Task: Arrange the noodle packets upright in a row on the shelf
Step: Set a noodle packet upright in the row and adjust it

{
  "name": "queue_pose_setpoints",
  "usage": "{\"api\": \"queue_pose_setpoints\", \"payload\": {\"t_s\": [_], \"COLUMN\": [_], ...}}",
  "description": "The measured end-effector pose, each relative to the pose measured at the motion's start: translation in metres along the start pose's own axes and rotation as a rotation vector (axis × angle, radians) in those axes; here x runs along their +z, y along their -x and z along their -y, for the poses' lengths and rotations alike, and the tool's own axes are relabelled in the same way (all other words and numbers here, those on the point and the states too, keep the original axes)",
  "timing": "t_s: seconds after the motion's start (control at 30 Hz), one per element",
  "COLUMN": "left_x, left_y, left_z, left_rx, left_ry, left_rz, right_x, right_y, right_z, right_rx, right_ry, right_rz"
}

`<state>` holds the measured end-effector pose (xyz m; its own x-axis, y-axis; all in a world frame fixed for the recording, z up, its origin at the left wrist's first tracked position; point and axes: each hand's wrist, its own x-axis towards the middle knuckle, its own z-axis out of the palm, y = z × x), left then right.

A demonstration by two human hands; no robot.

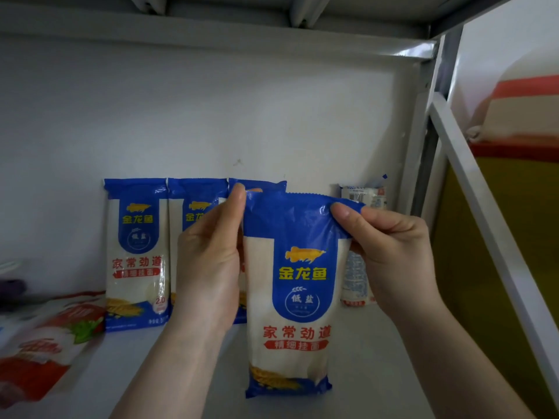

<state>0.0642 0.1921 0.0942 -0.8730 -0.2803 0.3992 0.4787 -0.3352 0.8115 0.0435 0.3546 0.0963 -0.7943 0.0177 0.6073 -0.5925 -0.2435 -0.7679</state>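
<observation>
Held packet [292, 300] sits closest to the lens: blue-and-white noodle bag, upright, front label facing the camera, its bottom edge at or just above the shelf board [187, 373]; contact unclear. Left hand [208, 267] is curled along the packet's left side, fingertips pinching the top-left corner of the blue seal. Right hand [393, 255] is closed, thumb and fingers gripping the top-right corner of the same seal.

Count, blue-and-white noodle packets: five visible. Three stand upright side by side against the back wall [211, 110]: first packet [136, 255] fully visible, second packet [193, 207] and third packet [260, 185] partly hidden behind the left hand and the held bag. A fifth packet [361, 201] stands upright farther right near the shelf's corner post [423, 164], its back label with a barcode facing out, mostly covered by the right hand.

Count, red-and-white bags [51, 337]: at least two lying flat at the shelf's left end, blurred.

Surface: pale grey shelf board, white wall behind, another shelf overhead. Beyond the white frame on the right, yellow and red surfaces, indistinct.
</observation>
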Motion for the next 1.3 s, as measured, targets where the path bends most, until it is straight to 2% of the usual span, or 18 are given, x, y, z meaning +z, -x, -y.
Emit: {"api": "queue_pose_setpoints", "payload": {"t_s": [0.13,0.23,0.3,0.37,0.47,0.53,0.77,0.93,1.13,1.3], "left_x": [-0.002,0.0,0.0,-0.002,-0.006,-0.008,-0.02,-0.029,-0.035,-0.036], "left_y": [0.003,0.005,0.004,0.002,-0.002,-0.004,-0.01,-0.012,-0.01,-0.009], "left_z": [0.001,0.01,0.01,0.008,0.001,-0.003,0.001,0.014,0.038,0.055], "left_rx": [-0.087,-0.141,-0.13,-0.118,-0.081,-0.052,-0.048,-0.182,-0.285,-0.252], "left_ry": [-0.295,-0.277,-0.221,-0.152,-0.072,-0.056,-0.092,-0.212,-0.501,-0.555], "left_rz": [0.243,0.23,0.186,0.147,0.078,0.044,-0.046,0.115,0.31,0.303], "right_x": [0.002,-0.002,-0.01,-0.021,-0.029,-0.026,-0.021,-0.025,-0.036,-0.041], "right_y": [-0.003,-0.007,-0.009,-0.008,0.002,0.009,0.021,0.024,0.014,0.013], "right_z": [-0.004,-0.01,-0.016,-0.028,-0.048,-0.059,-0.085,-0.093,-0.094,-0.092], "right_rx": [0.072,0.17,0.23,0.286,0.536,0.654,0.679,0.693,0.67,0.688], "right_ry": [-0.065,-0.156,-0.141,0.069,0.261,0.288,0.334,0.244,0.06,0.188], "right_rz": [-0.005,0.072,0.247,0.477,0.799,0.9,0.784,0.699,0.482,0.382]}}
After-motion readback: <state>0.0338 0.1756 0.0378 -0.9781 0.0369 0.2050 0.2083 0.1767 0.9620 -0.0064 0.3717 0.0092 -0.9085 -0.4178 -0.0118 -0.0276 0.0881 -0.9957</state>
